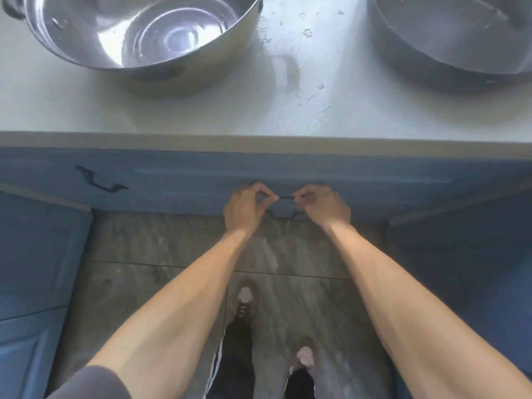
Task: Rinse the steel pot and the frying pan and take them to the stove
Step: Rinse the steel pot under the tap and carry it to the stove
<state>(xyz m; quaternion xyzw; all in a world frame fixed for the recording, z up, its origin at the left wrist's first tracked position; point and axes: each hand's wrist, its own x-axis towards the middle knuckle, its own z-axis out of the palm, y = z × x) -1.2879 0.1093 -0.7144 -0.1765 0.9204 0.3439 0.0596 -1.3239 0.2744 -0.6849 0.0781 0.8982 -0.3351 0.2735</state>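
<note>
The steel pot (138, 36) stands on the pale counter (201, 116) at the upper left, shiny, with a little water inside. At the upper right sits a darker, wide round vessel (449, 38), cut off by the frame; I cannot tell whether it is the frying pan. Both hands are below the counter edge, in front of the blue drawer front. My left hand (247, 208) and my right hand (322, 205) each pinch one end of a thin dark band (285, 197) stretched between their fingertips. Neither hand touches the pot.
Water drops and a wet patch (288, 67) lie on the counter between the two vessels. Blue cabinets (37, 254) with dark handles (100, 180) run below the counter. My feet (244, 298) stand on grey floor tiles.
</note>
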